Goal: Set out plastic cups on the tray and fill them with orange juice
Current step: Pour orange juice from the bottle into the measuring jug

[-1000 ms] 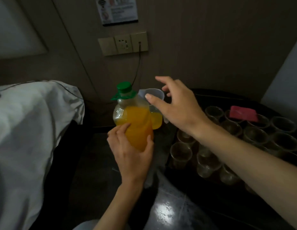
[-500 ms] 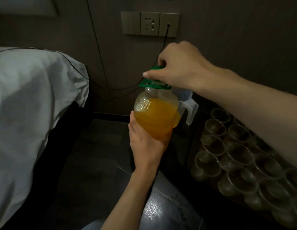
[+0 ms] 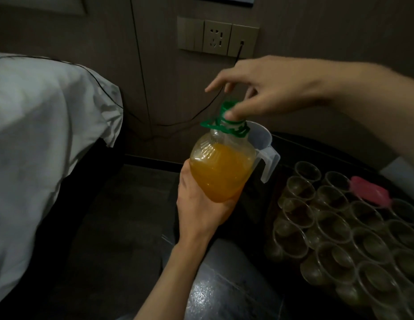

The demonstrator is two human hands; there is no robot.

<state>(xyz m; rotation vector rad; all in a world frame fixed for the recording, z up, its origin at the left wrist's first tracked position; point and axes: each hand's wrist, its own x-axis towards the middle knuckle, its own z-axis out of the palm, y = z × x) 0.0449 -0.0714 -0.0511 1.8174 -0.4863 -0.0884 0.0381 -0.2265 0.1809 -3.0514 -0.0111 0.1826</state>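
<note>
Head view: we see the orange juice bottle (image 3: 221, 172) held up in the air at the middle of the picture, in front of the wall and just left of the dark desk (image 3: 300, 146). It is a clear, rounded plastic bottle with a ribbed shoulder. Cloudy orange juice fills it to just below that shoulder, and a green carry ring (image 3: 213, 124) sits round the neck. The left hand (image 3: 201, 211) holds it from below, its grip curled round the base. The right hand (image 3: 266, 88) comes in from above. Its thumb and curled fingers pinch the green cap (image 3: 228, 107), while the forefinger points out straight to the left.

Half a second ago that hand covered the cap as a closed fist. Now its fingers have loosened, and the cap and ring show more. A second ago it was only reaching over, fingers spread. The left hand's hold on the bottle is unchanged.

Just behind the bottle stands a clear pitcher (image 3: 268, 155), handle to the right. Empty clear plastic cups (image 3: 333, 227) stand packed in rows on the desk. In the dim light we cannot tell tray from desk. A pink object (image 3: 370, 190) lies across the rims of some far cups.
</note>
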